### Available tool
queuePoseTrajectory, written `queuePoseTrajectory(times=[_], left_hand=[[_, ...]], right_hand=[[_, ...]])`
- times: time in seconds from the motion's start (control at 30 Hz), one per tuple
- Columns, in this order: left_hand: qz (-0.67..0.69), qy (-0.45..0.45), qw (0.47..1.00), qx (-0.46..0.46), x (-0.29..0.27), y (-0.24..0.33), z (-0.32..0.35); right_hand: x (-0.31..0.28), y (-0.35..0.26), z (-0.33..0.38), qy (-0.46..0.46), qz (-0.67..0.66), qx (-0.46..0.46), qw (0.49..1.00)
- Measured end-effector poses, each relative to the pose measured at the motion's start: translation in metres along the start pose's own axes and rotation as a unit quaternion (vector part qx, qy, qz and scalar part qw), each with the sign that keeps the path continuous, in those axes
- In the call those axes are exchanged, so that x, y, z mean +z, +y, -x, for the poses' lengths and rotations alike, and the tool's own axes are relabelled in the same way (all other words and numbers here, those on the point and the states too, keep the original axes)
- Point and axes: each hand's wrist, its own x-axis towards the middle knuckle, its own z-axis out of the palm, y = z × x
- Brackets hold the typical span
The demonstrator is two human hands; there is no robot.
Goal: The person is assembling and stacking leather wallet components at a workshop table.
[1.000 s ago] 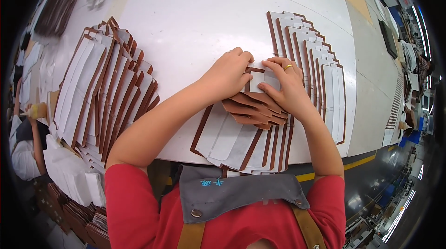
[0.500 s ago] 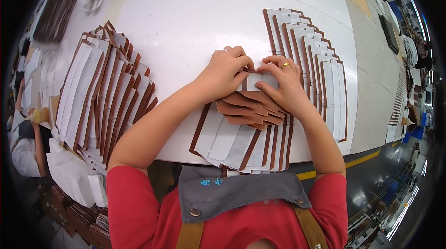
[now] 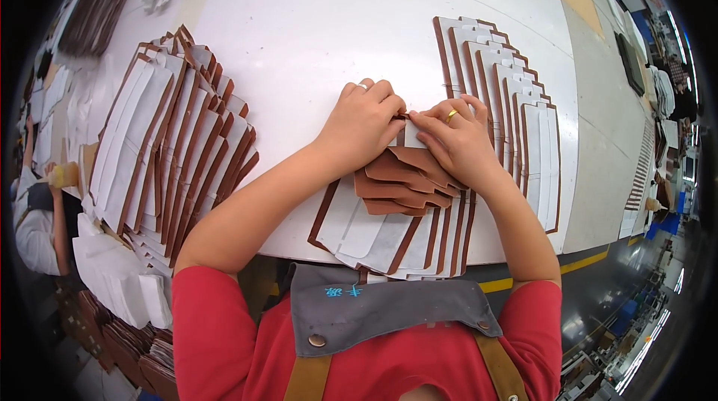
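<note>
left hand (image 3: 364, 123) and right hand (image 3: 458, 139) close together, fingertips pinching one small white-and-brown piece (image 3: 410, 135) between them at mid-table. just above a fanned stack of brown flaps (image 3: 396, 180) on the white table (image 3: 299, 34). more fanned pieces (image 3: 161, 143) well off to the left.

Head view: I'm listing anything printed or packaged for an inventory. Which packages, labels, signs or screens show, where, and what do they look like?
Small blue printed mark: on the grey apron bib at the bottom centre, a short row of characters.
Flat brown-edged white card blanks: fanned stack on the white table, left of the hands, unprinted.
No screens or signs can be made out.
</note>
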Motion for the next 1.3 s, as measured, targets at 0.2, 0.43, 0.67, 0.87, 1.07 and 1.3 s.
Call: queuePoseTrajectory(times=[0.2,0.43,0.67,0.87,1.07,1.3], left_hand=[[0.026,0.008,1.0,-0.016,-0.003,0.003,0.006],[-0.083,-0.018,0.995,0.044,-0.007,0.004,0.008],[-0.109,-0.034,0.993,0.029,-0.015,0.008,0.014],[-0.149,0.003,0.986,0.067,-0.015,0.008,0.018],[-0.172,-0.005,0.983,0.058,-0.016,0.009,0.021],[0.055,-0.025,0.996,-0.067,-0.014,0.005,0.011]], right_hand=[[0.001,0.001,0.001,-0.006,0.005,0.003,1.0],[0.001,0.0,0.0,-0.015,0.004,0.004,1.0],[-0.004,0.0,-0.004,-0.043,0.021,0.023,0.999],[-0.009,0.002,-0.009,-0.064,0.013,-0.022,0.998],[0.001,0.005,-0.003,-0.015,-0.052,-0.022,0.998],[-0.002,0.007,-0.01,0.005,0.016,0.027,1.0]])
